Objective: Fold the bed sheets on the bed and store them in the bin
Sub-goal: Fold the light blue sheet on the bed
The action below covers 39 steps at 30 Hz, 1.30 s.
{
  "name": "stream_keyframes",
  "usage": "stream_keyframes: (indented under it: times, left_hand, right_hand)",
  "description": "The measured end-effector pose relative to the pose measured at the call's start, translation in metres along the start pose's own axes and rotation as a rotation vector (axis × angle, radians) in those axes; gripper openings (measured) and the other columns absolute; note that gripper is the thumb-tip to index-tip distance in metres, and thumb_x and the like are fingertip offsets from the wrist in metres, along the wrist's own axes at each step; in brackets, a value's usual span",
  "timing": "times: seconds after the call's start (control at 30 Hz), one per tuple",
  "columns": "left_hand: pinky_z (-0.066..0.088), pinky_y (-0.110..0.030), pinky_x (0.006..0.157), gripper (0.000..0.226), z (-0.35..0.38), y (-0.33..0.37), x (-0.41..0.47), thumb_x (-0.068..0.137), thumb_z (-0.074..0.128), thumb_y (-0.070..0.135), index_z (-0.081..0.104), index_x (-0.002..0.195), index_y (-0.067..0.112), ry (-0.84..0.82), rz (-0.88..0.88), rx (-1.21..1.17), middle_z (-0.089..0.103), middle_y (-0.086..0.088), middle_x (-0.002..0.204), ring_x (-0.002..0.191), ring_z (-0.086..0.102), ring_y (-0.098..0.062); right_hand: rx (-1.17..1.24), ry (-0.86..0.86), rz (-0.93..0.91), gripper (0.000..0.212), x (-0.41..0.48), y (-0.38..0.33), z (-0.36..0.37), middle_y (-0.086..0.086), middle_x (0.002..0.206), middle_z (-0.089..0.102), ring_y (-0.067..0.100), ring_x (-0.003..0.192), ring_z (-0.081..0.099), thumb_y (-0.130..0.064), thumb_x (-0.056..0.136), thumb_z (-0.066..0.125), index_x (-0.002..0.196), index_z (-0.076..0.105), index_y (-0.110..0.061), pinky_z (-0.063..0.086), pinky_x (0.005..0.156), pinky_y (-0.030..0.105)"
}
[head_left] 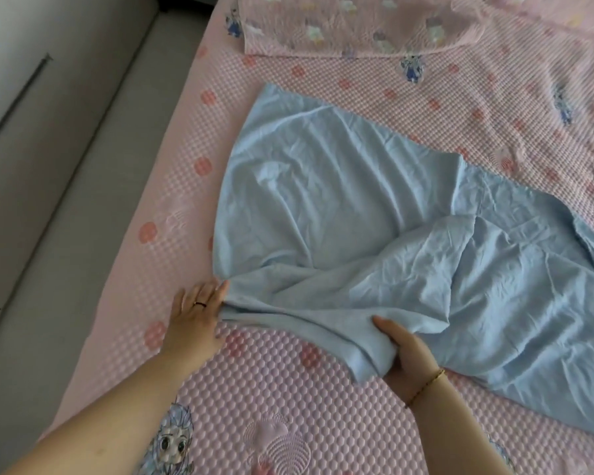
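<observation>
A light blue sheet lies partly folded and wrinkled across the middle of the pink bed, reaching to the right edge of view. My left hand, with a ring on one finger, holds the sheet's near-left corner; its fingertips are tucked under the cloth. My right hand, with a gold bracelet at the wrist, grips a bunched fold of the sheet's near edge, thumb on top. No bin is in view.
A pink patterned cloth lies folded at the head of the bed. The bed's left edge runs diagonally, with grey floor beyond it.
</observation>
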<state>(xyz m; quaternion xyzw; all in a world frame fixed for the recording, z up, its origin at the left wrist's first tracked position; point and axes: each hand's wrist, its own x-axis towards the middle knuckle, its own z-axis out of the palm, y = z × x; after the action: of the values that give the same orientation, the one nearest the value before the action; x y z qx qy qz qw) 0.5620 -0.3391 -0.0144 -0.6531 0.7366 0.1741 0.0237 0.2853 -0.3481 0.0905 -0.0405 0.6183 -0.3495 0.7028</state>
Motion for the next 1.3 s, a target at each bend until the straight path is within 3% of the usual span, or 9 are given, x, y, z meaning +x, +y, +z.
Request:
stream_keyframes:
  times: [0.17, 0.27, 0.37, 0.47, 0.57, 0.73, 1.07, 1.2, 1.3]
  left_hand:
    - [0.011, -0.035, 0.113, 0.064, -0.012, -0.003, 0.048, 0.078, 0.060, 0.044, 0.042, 0.136, 0.026, -0.144, -0.327, -0.448, 0.048, 0.001, 0.138, 0.132, 0.037, -0.020]
    - [0.045, -0.030, 0.085, 0.045, -0.021, -0.003, 0.068, 0.072, 0.060, 0.031, 0.064, 0.113, 0.012, -0.049, -0.489, -0.960, 0.066, -0.010, 0.103, 0.099, 0.059, -0.023]
    - [0.038, -0.024, 0.061, 0.014, -0.033, -0.012, 0.073, 0.079, 0.067, 0.021, 0.064, 0.089, 0.014, -0.066, -0.483, -1.168, 0.058, -0.009, 0.088, 0.083, 0.049, -0.017]
    - [0.037, -0.025, 0.064, 0.016, -0.051, -0.036, 0.078, 0.084, 0.062, 0.033, 0.057, 0.079, 0.018, -0.027, -0.413, -1.126, 0.056, -0.007, 0.086, 0.076, 0.047, -0.015]
    - [0.033, -0.016, 0.053, 0.028, -0.077, -0.074, 0.078, 0.087, 0.058, 0.034, 0.056, 0.071, 0.012, 0.160, -0.365, -1.000, 0.055, -0.004, 0.067, 0.066, 0.047, -0.017]
    - [0.022, -0.020, 0.041, 0.056, -0.084, -0.120, 0.058, 0.087, 0.062, 0.010, 0.027, 0.043, 0.014, 0.237, -0.539, -0.847, 0.021, 0.005, 0.027, 0.033, 0.029, -0.006]
    - [0.025, -0.032, 0.053, 0.045, -0.036, -0.171, 0.015, 0.079, 0.068, 0.034, 0.042, 0.049, 0.013, 0.025, -0.833, -0.714, 0.039, -0.001, 0.043, 0.050, 0.041, -0.023]
    - [0.024, -0.043, 0.105, 0.091, -0.041, -0.166, 0.034, 0.050, 0.044, 0.076, 0.054, 0.120, 0.018, 0.017, -0.805, -0.583, 0.061, -0.004, 0.112, 0.111, 0.054, -0.031]
    - [0.035, -0.039, 0.094, 0.054, -0.041, -0.158, 0.056, 0.075, 0.072, 0.040, 0.057, 0.118, 0.009, 0.102, -0.785, -0.545, 0.063, -0.013, 0.111, 0.108, 0.055, -0.035]
  right_hand:
    - [-0.041, -0.136, -0.115, 0.097, 0.002, -0.056, 0.035, 0.022, 0.099, 0.068, 0.029, 0.085, 0.069, -0.030, 0.015, 0.093, 0.100, 0.064, 0.007, 0.057, 0.060, 0.032]
    - [-0.078, -0.162, -0.218, 0.070, 0.013, -0.083, 0.057, 0.021, 0.094, 0.069, 0.027, 0.080, 0.070, -0.028, 0.026, 0.091, 0.086, 0.072, 0.003, 0.057, 0.059, 0.030]
    - [-0.070, -0.211, -0.292, 0.077, 0.025, -0.110, 0.089, 0.016, 0.087, 0.071, 0.023, 0.075, 0.071, -0.030, 0.016, 0.091, 0.084, 0.072, -0.001, 0.057, 0.058, 0.029]
    - [-0.094, -0.254, -0.347, 0.048, 0.047, -0.139, 0.134, 0.005, 0.064, 0.069, 0.015, 0.059, 0.068, -0.026, 0.019, 0.092, 0.059, 0.072, -0.008, 0.055, 0.054, 0.023]
    - [-0.208, -0.124, -0.442, 0.021, 0.079, -0.161, 0.200, -0.004, 0.059, 0.065, 0.010, 0.063, 0.062, -0.023, 0.088, 0.055, 0.071, 0.065, -0.016, 0.050, 0.062, 0.025]
    - [-0.991, -0.053, -0.544, 0.043, 0.139, -0.142, 0.264, 0.011, 0.140, 0.043, 0.024, 0.129, 0.040, -0.026, 0.099, 0.036, 0.137, 0.038, -0.005, 0.030, 0.101, 0.028]
    - [-1.899, 0.039, -0.423, 0.060, 0.187, -0.042, 0.203, -0.004, 0.156, 0.004, 0.018, 0.143, 0.006, -0.030, 0.095, 0.043, 0.147, 0.014, -0.025, 0.003, 0.117, 0.039]
    - [-1.900, 0.100, -0.411, 0.065, 0.198, -0.050, 0.190, -0.004, 0.156, -0.002, 0.018, 0.144, 0.002, -0.032, 0.095, 0.044, 0.147, 0.006, -0.026, 0.000, 0.116, 0.039]
    - [-1.891, 0.071, -0.455, 0.064, 0.201, -0.051, 0.186, -0.004, 0.156, -0.002, 0.018, 0.144, 0.003, -0.032, 0.095, 0.044, 0.147, 0.007, -0.027, 0.000, 0.116, 0.038]
